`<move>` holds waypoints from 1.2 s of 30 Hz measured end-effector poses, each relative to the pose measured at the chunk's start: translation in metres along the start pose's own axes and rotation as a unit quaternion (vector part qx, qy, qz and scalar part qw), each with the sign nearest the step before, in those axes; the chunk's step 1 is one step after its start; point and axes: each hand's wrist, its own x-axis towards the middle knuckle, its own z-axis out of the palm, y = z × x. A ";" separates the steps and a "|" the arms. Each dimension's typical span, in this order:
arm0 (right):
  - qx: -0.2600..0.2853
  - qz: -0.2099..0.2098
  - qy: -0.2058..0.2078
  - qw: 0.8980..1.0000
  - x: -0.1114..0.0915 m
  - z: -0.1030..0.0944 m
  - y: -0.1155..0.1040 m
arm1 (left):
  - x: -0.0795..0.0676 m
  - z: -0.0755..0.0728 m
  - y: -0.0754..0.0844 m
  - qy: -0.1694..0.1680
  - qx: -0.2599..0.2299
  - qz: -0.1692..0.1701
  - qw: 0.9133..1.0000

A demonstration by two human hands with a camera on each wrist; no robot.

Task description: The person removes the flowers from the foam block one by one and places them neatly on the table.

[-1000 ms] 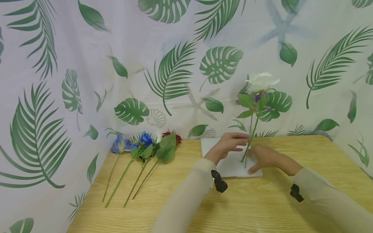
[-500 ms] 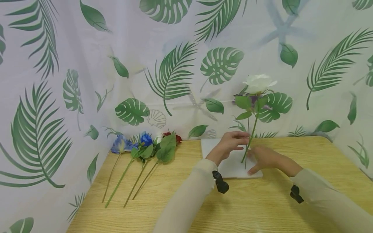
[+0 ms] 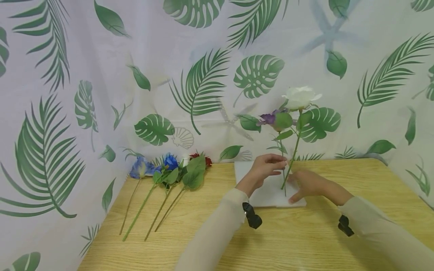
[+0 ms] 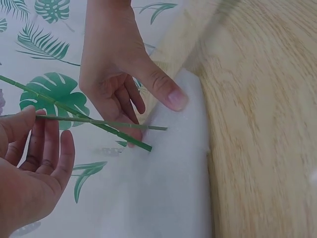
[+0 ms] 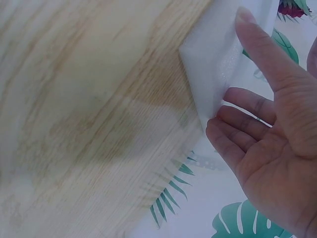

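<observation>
My left hand (image 3: pixel 261 170) pinches the thin stem (image 4: pixel 74 119) of a purple flower (image 3: pixel 268 119) between thumb and fingertips. This flower stands leaning left, its stem end at a white foam block (image 3: pixel 268 197). Beside it a white rose (image 3: pixel 301 97) stands tilted right on a thicker green stem (image 4: pixel 52 101), its lower end also at the foam. The two stems cross in the left wrist view. My right hand (image 3: pixel 309 183) rests on the foam's right side, thumb (image 5: pixel 262 52) toward the front and fingers (image 5: pixel 242 121) spread along the edge, gripping no stem.
Several artificial flowers lie at the left of the wooden table (image 3: pixel 162 248): a pale blue flower (image 3: pixel 139 168), a blue rose (image 3: pixel 170 162) and a red flower (image 3: pixel 207 161) among them. A leaf-printed curtain (image 3: pixel 210 34) hangs close behind the table's back edge.
My left hand has moved slightly left, and the purple flower's head has swung left from behind the white rose. The right hand has stayed in place on the foam.
</observation>
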 end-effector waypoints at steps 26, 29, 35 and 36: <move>0.028 0.036 -0.016 0.999 -0.006 -0.003 -0.003 | -0.017 -0.013 -0.007 -0.058 -0.018 0.048 0.997; 0.034 0.043 -0.016 0.998 -0.006 -0.003 -0.003 | -0.017 -0.013 -0.007 -0.047 -0.024 0.051 0.997; 0.033 0.048 -0.012 0.998 -0.005 -0.001 -0.002 | -0.015 -0.012 -0.012 -0.024 -0.053 0.052 0.997; 0.033 0.050 -0.014 0.998 -0.004 -0.001 -0.002 | -0.015 -0.011 -0.012 -0.019 -0.058 0.051 0.997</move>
